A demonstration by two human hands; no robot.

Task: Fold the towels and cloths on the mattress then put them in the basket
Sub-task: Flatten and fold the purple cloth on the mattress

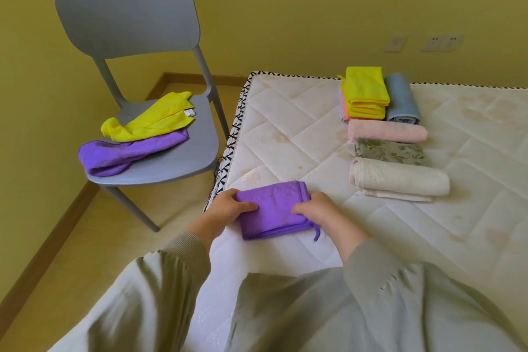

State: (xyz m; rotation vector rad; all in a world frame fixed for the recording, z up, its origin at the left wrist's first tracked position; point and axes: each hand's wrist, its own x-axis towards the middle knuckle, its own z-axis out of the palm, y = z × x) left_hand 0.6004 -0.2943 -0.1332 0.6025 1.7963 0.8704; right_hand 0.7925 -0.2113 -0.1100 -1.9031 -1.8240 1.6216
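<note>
A folded purple cloth lies at the near left corner of the white quilted mattress. My left hand grips its left edge with the thumb on top. On the other side my right hand grips its right edge. Folded towels lie in a row further right on the mattress: a yellow cloth on a pink one, a blue-grey roll, a pink towel, a floral cloth and a cream towel. No basket is in view.
A grey plastic chair stands left of the mattress on the wooden floor. On its seat lie an unfolded yellow cloth and an unfolded purple cloth. The yellow wall with sockets runs behind.
</note>
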